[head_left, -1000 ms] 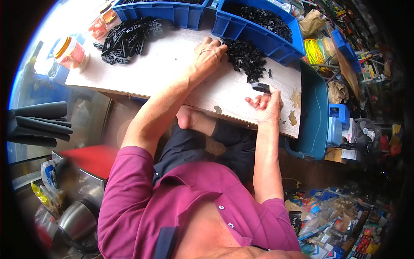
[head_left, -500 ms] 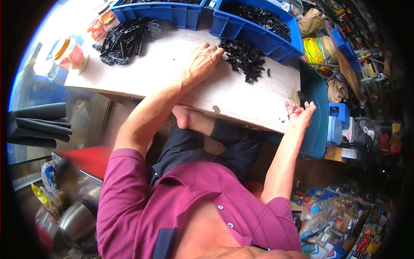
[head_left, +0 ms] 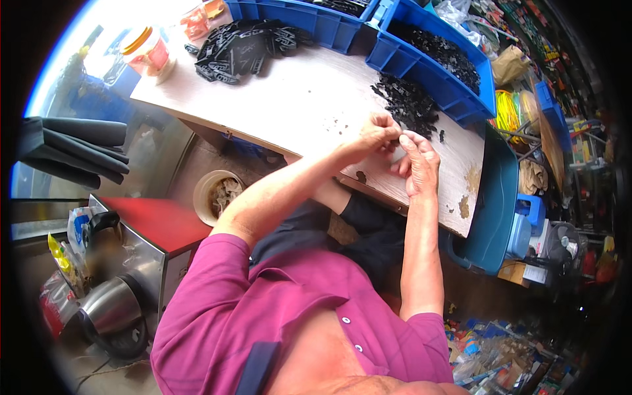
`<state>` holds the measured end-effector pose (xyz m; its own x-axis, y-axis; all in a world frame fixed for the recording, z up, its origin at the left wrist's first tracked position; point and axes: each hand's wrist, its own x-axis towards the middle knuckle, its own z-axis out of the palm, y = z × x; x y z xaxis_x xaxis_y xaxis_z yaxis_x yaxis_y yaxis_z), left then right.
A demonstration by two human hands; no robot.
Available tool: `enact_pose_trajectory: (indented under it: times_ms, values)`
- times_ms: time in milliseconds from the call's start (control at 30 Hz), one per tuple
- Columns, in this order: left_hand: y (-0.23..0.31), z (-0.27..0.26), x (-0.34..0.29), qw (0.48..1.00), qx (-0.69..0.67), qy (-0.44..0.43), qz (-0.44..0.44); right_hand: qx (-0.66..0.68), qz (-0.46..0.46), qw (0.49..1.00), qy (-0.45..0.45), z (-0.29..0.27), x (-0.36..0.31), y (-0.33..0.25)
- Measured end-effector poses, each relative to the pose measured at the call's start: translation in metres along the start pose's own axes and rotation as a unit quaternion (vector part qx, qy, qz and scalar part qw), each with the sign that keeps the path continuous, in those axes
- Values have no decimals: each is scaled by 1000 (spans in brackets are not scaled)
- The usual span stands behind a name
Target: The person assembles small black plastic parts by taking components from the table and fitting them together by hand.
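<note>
"Right of center, anything held?"

"Hard to say: left hand (head_left: 376,136) and right hand (head_left: 421,164) pinch closed, tips nearly meeting. Small black plastic pieces (head_left: 404,103) lie heaped, upper right."

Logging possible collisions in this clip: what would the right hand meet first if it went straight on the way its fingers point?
Most likely the left hand, whose fingertips are right by those of the right hand; whether they already touch is unclear from this single view.
</note>
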<state>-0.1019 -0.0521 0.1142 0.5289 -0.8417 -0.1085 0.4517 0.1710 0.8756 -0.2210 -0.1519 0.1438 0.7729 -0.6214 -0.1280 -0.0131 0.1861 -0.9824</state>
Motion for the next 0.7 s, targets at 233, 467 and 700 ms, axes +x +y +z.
enact_pose_trajectory:
  times_ms: [233,467,700]
  values:
    - [0,7,-23,993,-114,-18,-7,8,-11,1000,26,4,-5,5]
    - [-6,4,-21,993,-118,27,5,-32,-18,999,2,7,-4,9]
    - [48,-58,-32,813,422,311,255,8,-42,999,-5,10,-9,12]
